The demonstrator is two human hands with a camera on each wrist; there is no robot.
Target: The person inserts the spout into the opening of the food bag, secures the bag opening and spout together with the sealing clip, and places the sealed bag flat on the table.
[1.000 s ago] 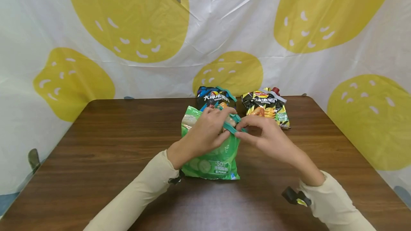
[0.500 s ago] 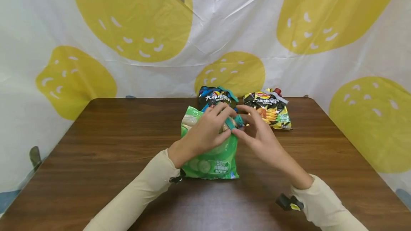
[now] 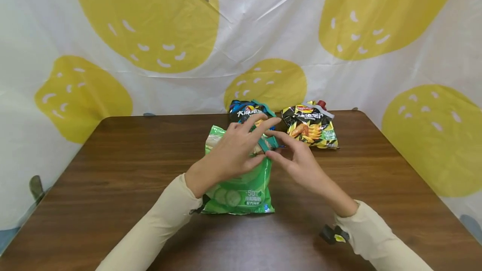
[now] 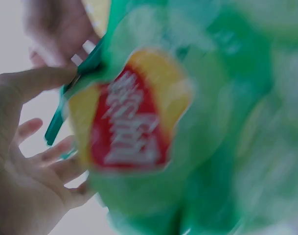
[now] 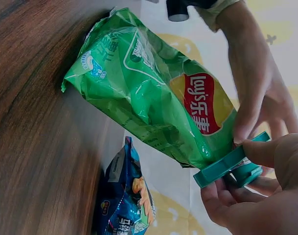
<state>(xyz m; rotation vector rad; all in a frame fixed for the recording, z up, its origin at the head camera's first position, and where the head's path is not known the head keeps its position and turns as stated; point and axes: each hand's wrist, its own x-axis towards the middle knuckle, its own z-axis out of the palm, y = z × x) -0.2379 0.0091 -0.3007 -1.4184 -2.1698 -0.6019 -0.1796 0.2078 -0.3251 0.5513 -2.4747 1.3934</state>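
Observation:
A green Lay's potato chip bag (image 3: 260,185) stands on the table in front of me, its top folded. Across that fold lies a teal bag clip (image 5: 227,164), angled near the bag's upper right in the head view. My left hand (image 3: 229,149) holds the bag's top, its thumb (image 4: 48,81) against the clip and bag edge and its fingers behind. From the other side my right hand (image 3: 301,164) pinches the clip, thumb on the near face and fingers around the back. The hands partly hide the clip in the head view.
Behind the green bag stands a blue-black chip bag (image 3: 241,112) with a teal clip. To its right is a black-and-yellow chip bag (image 3: 310,129) with a grey clip and red cap. A patterned curtain (image 3: 169,91) hangs behind the wooden table (image 3: 132,166).
My right hand has moved left along the clip, toward my left hand, its index finger reaching farther over. The left hand's fingers have lifted and spread slightly while it stays at the bag's top.

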